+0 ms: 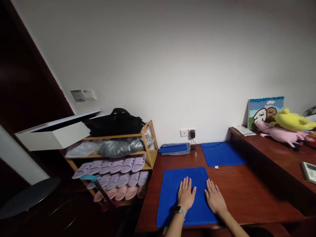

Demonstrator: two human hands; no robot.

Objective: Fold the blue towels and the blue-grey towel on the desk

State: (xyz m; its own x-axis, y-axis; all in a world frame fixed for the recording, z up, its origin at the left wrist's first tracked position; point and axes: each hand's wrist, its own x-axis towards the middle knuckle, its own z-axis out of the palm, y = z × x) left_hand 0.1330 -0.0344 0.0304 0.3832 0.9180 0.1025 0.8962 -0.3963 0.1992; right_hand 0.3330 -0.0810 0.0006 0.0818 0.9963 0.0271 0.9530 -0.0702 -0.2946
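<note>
A blue cloth lies spread out on the reddish-brown wooden table, near its front edge. Flat on the middle of this cloth rests my left hand, fingers extended and thumb apart, with a watch on the wrist. My right hand lies palm down at the cloth's right edge, fingers stretched out. Neither hand holds anything. A second blue cloth is spread farther back on the right, and folded blue and grey cloths sit against the wall.
Left of the table stands a wooden rack with slippers, plastic-wrapped items and a black bag. A plugged-in adapter trails a cable. Plush toys and a picture occupy the raised right surface.
</note>
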